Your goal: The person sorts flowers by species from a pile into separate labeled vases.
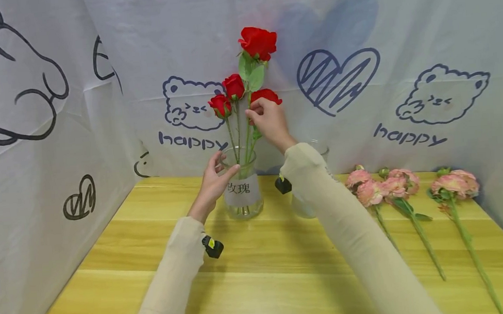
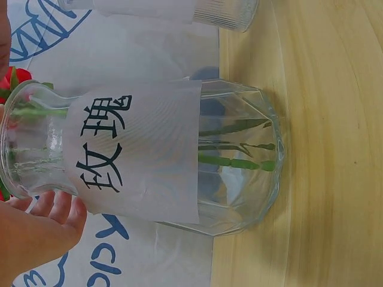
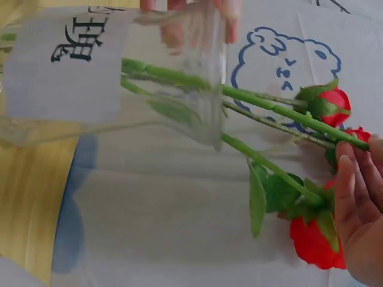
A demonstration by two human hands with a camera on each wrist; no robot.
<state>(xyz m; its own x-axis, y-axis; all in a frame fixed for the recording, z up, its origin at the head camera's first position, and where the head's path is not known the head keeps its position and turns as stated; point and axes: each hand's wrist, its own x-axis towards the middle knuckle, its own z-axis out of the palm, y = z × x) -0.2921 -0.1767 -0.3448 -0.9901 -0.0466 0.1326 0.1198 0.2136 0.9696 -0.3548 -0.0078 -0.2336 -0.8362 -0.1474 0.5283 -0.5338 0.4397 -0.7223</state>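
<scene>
A clear glass vase (image 1: 255,206) with a white paper label (image 1: 242,190) stands on the table and holds several red roses. My left hand (image 1: 214,181) grips its neck, fingers behind and thumb in front. High above the rim, my right hand (image 1: 270,121) pinches the green stem of the tallest rose (image 1: 258,43). Two smaller roses (image 1: 233,86) lean left, and another open rose (image 1: 266,95) is partly hidden behind my right hand. Cut stem ends (image 2: 263,164) show inside the vase, near its base, in the left wrist view.
A second glass vase (image 1: 302,207) stands to the right, partly hidden by my right sleeve. Pink flowers (image 1: 393,186) on long stems lie on the right side of the wooden table (image 1: 251,283). A printed cloth (image 1: 276,9) hangs close behind.
</scene>
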